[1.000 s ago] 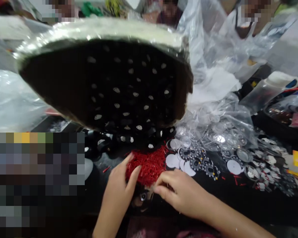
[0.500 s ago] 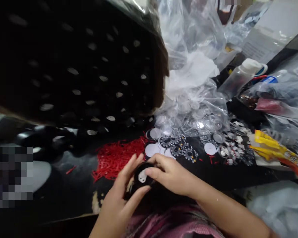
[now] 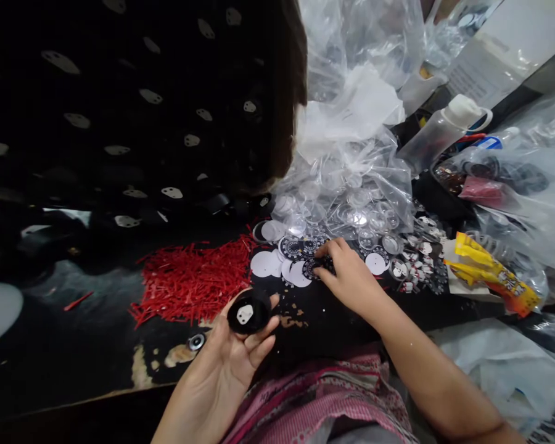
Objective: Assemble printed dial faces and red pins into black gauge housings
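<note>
My left hand [image 3: 243, 345], palm up, has its fingers wrapped round a black round case [image 3: 260, 310]. A small white plate with holes [image 3: 245, 314] sits in the middle of the case. My right hand [image 3: 345, 271] is over the heap of black printed dials [image 3: 292, 246], thumb and fingertips pinched at the edge of one dial [image 3: 311, 269]; its far side is hidden by the fingers. White discs [image 3: 263, 264] lie just left of those dials. Left of them spreads a pile of thin red pieces [image 3: 189, 280], close to my left hand.
A big black container [image 3: 166, 154] holding scattered white-plated parts looms at upper left. Clear round covers [image 3: 361, 216] spill from a plastic bag. Small metal parts [image 3: 419, 265], a yellow wrapper [image 3: 494, 274] and a clear bottle [image 3: 435, 139] are at right. A small round part [image 3: 197, 341] lies near the front edge.
My right hand has left the black case and moved right and forward to the printed dials. My left hand keeps the case, now turned palm up. The view has shifted slightly.
</note>
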A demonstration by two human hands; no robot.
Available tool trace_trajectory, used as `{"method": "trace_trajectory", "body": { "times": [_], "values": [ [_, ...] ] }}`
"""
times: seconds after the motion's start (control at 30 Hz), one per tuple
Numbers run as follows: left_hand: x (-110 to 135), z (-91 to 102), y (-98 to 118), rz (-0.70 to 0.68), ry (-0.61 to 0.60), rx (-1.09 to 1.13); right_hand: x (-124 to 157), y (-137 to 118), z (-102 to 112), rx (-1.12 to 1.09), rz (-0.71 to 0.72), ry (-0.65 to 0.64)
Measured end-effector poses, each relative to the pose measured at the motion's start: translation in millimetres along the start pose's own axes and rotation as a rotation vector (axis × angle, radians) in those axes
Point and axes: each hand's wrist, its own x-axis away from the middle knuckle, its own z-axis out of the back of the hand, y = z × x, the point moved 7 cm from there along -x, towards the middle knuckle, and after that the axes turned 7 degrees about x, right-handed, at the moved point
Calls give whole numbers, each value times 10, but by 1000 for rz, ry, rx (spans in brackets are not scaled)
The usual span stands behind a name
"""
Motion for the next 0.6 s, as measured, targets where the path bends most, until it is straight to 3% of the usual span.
{"method": "trace_trajectory", "body": {
  "times": [0.1,0.3,0.43,0.5,0.6],
  "values": [
    [-43,-59,33,-69,16,-21,31,-94,-55,-234,-31,-44],
    [-23,-222,123,-312,-81,-76,129,-575,-162,-534,190,-147],
    [11,-174,147,-397,-85,-84,139,-491,-355,-827,-23,-222],
    [13,-150,158,-409,-68,-83,145,-463,-339,-882,-49,-159],
    [3,-160,130,-357,-37,-106,164,-596,-170,-749,115,-22]
  ]
}}
